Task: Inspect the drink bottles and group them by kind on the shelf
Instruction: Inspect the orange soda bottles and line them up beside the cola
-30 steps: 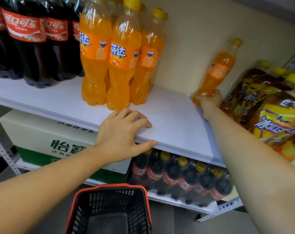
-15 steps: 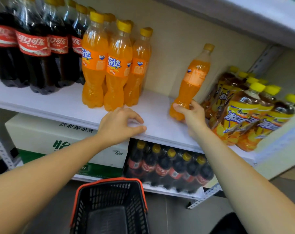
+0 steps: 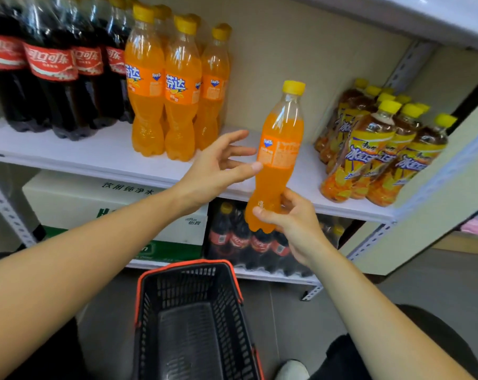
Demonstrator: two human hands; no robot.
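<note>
Starting at the left edge, Coca-Cola bottles (image 3: 48,78) are cut off by the frame, caps out of view. Next along the white shelf (image 3: 68,157), Fanta bottles (image 3: 177,86) stand packed together, rear ones half hidden. Open board runs from them to the iced tea bottles (image 3: 380,149) at the right upright. The left hand (image 3: 215,165) hovers in front of that gap, fingers spread and loose, thumb tip touching the label of the single Fanta bottle (image 3: 280,160). That bottle hangs in front of the shelf lip, tilted slightly, its base pinched by the right hand (image 3: 292,223). Below, a carton (image 3: 117,207) and more cola sit partly hidden. A black basket (image 3: 188,319) sits on the floor.
</note>
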